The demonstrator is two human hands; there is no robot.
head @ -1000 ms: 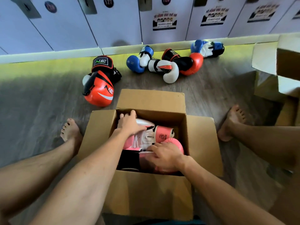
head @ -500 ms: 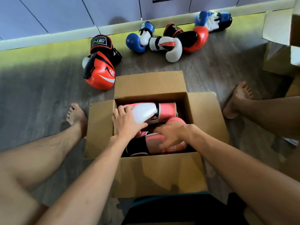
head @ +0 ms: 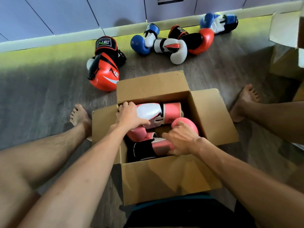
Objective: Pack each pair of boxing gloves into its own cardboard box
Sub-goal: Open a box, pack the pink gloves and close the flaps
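Observation:
An open cardboard box point(head: 209, 116) stands on the floor between my legs. Two pink and white boxing gloves lie inside it. My left hand point(head: 130, 116) grips the far pink glove point(head: 171, 111) at its white padded end. The near pink glove point(head: 189, 125) lies along the box's front, and my right hand point(head: 181, 140) curls round it near its black cuff. On the floor beyond the box lie an orange and black pair point(head: 103, 69), a blue and white glove point(head: 144, 41), a white glove point(head: 174, 48), a red and black glove point(head: 195, 40) and another blue and white glove point(head: 217, 23).
More cardboard boxes point(head: 287, 40) stand at the right edge. A wall of lockers point(head: 65, 12) runs along the back. My bare feet point(head: 79, 116) rest on the wooden floor at either side of the box.
The camera has tilted down and closer. My left hand has shifted to the far glove's white end, and my right hand has moved along the near glove toward its cuff.

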